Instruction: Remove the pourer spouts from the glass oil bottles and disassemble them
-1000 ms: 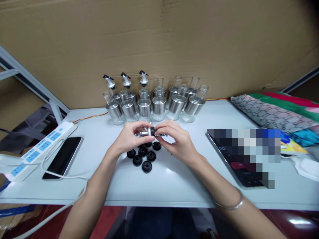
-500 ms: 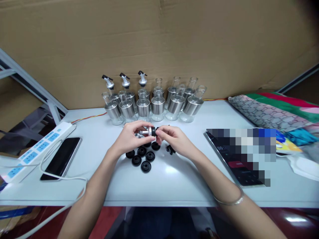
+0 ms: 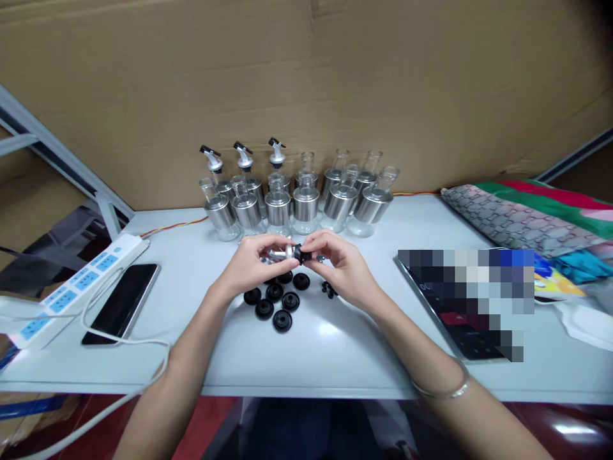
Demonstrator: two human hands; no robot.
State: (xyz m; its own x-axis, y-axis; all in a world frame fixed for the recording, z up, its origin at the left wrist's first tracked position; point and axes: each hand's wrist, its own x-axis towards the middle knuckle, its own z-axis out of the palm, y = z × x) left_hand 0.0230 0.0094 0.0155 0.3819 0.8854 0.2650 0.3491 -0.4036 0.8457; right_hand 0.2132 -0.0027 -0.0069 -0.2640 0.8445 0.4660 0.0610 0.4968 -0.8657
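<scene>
Between both hands, above the middle of the table, is a silver pourer spout (image 3: 282, 253) lying sideways with a black stopper (image 3: 301, 254) at its right end. My left hand (image 3: 251, 260) is closed around the silver part. The fingertips of my right hand (image 3: 341, 263) pinch the black stopper. Below the hands lie several black ring-shaped caps (image 3: 282, 321). A small cluster of tiny black pieces (image 3: 329, 290) rests under my right hand. More silver parts behind my fingers are mostly hidden.
Several glass bottles with steel sleeves (image 3: 305, 203) stand in rows at the back; three carry pourers (image 3: 244, 156). On the left are a power strip (image 3: 71, 291), a phone (image 3: 122, 303) and a white cable (image 3: 143, 343). A tablet (image 3: 450, 319) and a patterned cloth (image 3: 502, 214) lie right.
My right hand's fingers have shifted their grip on the black stopper, with the thumb now lower and more of the stopper showing. The left hand keeps its hold. The view has moved slightly.
</scene>
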